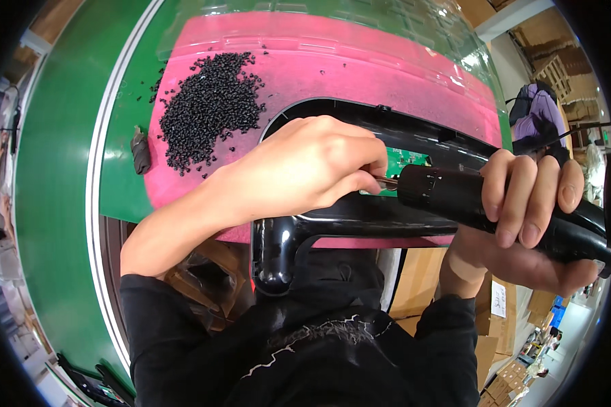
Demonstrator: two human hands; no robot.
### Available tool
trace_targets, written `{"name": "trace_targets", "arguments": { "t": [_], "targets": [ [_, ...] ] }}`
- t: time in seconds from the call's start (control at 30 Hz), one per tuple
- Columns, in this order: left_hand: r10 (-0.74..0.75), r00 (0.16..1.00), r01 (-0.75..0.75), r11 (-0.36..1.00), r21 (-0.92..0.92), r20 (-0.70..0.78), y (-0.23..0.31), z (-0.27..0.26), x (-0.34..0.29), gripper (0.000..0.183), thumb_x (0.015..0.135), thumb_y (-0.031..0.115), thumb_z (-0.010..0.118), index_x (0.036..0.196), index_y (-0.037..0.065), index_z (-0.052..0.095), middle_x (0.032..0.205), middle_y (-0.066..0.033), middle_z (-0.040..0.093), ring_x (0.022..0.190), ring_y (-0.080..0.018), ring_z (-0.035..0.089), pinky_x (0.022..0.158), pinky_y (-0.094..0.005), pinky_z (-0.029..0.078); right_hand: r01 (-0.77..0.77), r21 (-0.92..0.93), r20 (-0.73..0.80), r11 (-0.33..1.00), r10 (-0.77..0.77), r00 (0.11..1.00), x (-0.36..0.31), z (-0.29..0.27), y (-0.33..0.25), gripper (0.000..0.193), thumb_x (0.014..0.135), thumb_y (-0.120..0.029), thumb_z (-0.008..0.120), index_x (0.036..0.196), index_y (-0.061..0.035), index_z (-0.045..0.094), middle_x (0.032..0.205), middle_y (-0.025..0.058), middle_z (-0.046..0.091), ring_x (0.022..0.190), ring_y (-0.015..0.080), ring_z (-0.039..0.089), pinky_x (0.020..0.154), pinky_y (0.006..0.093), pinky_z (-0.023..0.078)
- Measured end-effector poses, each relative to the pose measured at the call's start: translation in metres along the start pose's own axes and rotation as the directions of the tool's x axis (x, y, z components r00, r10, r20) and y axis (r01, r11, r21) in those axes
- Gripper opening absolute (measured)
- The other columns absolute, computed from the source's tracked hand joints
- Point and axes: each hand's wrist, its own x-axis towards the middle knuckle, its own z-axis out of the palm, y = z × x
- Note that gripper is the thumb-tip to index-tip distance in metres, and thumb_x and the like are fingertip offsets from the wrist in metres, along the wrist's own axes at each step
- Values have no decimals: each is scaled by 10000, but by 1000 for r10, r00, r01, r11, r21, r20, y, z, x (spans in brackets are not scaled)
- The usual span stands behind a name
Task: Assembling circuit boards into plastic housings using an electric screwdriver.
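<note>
My right hand [523,203] is wrapped round a black electric screwdriver [448,193], which lies nearly level and points left. At its front, the thumb and forefinger of my left hand [319,163] pinch the end of the metal screwdriver bit [391,182]; whether a screw is between them is hidden. Both hands are above a glossy black plastic housing [380,210] with a rounded left end and a leg-like part reaching toward me. Inside the housing, partly covered by my fingers and the tool, is a green circuit board [407,160].
The housing rests on a pink mat [299,74] over a green tabletop [61,169]. A pile of small black screws [214,108] lies at the mat's left. Beside it is a small dark wrapped object [140,152]. Clear plastic sheeting [387,30] covers the far edge. Cardboard boxes [421,278] stand below right.
</note>
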Motion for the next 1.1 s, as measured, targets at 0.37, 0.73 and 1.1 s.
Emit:
{"name": "trace_targets", "arguments": {
  "t": [0.37,0.73,1.1],
  "targets": [
    [-133,991,134,991,27,-25,14,-4,8,1024,434,353,857,1319,95,413,1057,-50,584,1006,-251,561,886,-369,432,-148,-264,-12,953,150,989,-5,-45,-31,614,797,-591,592,1019,-28,491,664,-7,505,487,80,451,498,241,343],
    [65,953,-20,988,155,-297,-3,-12,6,181,739,-68,428,875,21,348,880,-120,432,790,-220,366,774,-322,345,-97,-293,-33,951,91,995,-15,-70,-17,634,803,-656,526,937,-38,493,597,-22,467,444,75,414,459,234,325],
    [-53,950,174,908,381,-308,-6,-10,10,286,790,-4,569,1058,-1,469,995,-146,502,960,-305,491,887,-379,394,-176,-269,28,947,190,981,-11,-71,-8,649,801,-654,556,1003,-40,498,619,-32,493,469,67,432,483,231,341]
  ]
}}
